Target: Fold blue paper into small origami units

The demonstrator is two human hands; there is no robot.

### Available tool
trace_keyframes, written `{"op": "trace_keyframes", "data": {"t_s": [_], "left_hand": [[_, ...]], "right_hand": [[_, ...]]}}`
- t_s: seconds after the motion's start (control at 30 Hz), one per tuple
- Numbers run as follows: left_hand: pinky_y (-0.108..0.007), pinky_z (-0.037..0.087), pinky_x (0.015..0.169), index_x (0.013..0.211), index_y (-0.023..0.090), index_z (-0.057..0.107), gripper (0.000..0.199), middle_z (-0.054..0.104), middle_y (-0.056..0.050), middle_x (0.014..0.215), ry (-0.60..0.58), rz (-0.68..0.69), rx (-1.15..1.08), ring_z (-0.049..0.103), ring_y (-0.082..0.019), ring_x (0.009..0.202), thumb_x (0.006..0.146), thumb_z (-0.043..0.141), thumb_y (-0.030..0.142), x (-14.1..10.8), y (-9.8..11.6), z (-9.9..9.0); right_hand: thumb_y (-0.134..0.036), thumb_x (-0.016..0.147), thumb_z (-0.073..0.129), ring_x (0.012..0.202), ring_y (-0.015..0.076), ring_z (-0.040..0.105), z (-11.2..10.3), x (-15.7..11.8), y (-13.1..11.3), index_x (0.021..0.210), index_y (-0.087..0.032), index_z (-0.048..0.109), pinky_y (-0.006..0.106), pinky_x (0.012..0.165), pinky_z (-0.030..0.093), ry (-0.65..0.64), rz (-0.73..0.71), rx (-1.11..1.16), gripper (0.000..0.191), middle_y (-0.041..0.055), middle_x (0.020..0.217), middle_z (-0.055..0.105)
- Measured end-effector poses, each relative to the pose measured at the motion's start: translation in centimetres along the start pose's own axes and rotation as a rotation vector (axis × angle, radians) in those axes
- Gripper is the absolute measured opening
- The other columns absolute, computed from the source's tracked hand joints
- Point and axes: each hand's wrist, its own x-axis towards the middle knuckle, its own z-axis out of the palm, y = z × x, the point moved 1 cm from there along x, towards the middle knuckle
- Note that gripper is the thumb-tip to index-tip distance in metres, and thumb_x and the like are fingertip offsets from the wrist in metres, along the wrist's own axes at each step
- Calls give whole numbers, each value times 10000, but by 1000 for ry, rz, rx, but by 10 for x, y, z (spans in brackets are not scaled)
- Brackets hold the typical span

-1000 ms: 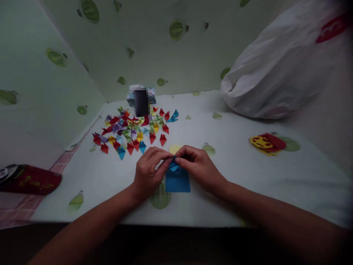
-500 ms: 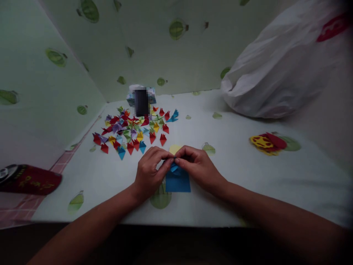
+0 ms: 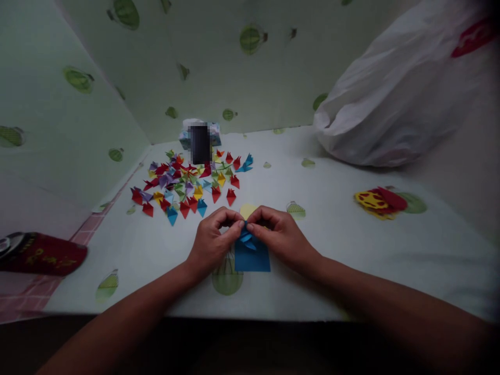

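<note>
L hand & R hand both pinch small folded blue paper over blue sheet, nr front of bench; fingertips hide its top. Yellow paper partly hidden behind hands. Multicol. folded pcs beyond, to L; blurred dark block part-blocks tissue box. Red can far L, white bag back R, red/yel. cutouts in front of it.

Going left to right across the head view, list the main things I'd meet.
Red can, left hand, flat blue paper, right hand, red and yellow pieces.
</note>
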Motion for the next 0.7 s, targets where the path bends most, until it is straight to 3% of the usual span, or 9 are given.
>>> {"op": "trace_keyframes", "data": {"t_s": [0.47,0.7], "left_hand": [[-258,475,641,806,168,681,120,668,-20,753,6,-7,-21,596,-136,697,868,646,265,0,0,-1],[-248,521,663,919,179,685,61,693,-19,807,98,128,16,639,-128,719,860,681,190,-1,-1,0]], "right_hand": [[-285,824,638,712,132,525,-2,2,-2,809,-167,610,281,667,422,9,46,103,122,0,760,586],[-268,832,632,706,133,518,-3,2,-2,780,-165,622,282,669,413,11,45,66,116,0,740,592]]}}
